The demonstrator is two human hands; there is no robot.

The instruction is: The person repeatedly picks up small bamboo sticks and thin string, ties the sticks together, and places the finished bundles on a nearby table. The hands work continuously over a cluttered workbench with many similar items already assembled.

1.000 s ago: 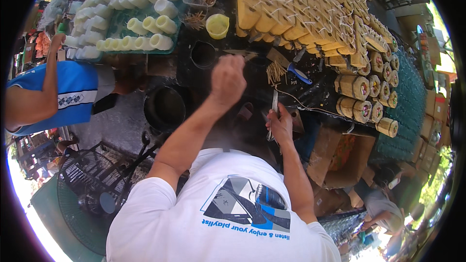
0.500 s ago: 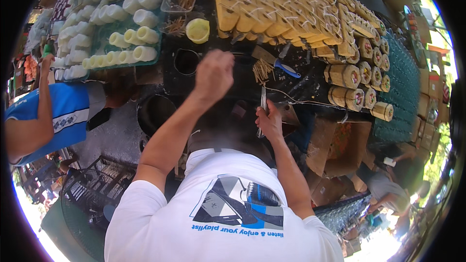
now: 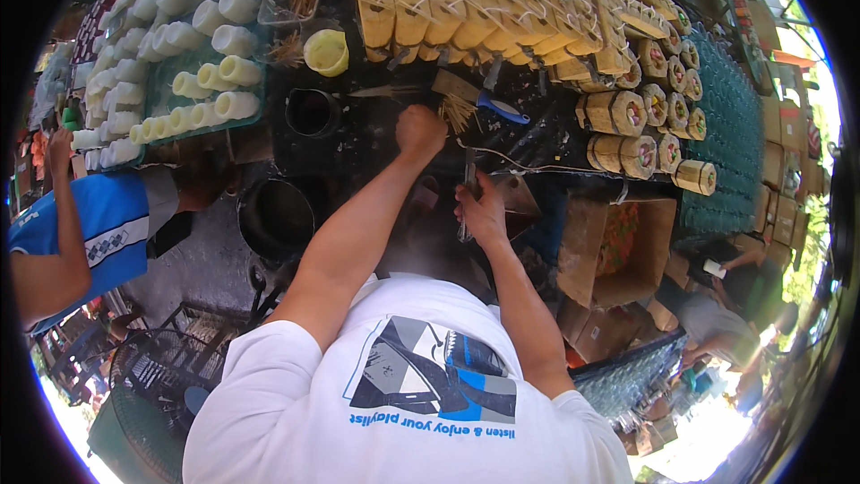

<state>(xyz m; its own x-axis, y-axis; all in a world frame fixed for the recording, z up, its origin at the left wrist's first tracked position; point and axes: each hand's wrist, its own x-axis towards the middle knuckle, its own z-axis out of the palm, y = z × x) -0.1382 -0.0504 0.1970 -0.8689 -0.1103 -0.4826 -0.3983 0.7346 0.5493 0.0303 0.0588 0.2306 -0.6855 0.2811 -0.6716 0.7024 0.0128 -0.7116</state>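
Compared with the earlier frame, the left hand (image 3: 421, 132) has come nearer to the bundle of thin sticks (image 3: 458, 114), now just beside it at the upper centre. Its fingers are curled; I cannot tell whether something is inside. The right hand (image 3: 484, 208), at the centre, still grips one slim metal tool (image 3: 470, 168). I count one yellow-green tub (image 3: 326, 53), one blue-handled tool (image 3: 503, 108), and two black pots, one (image 3: 313, 113) upper left of centre, the other (image 3: 276, 220) below.
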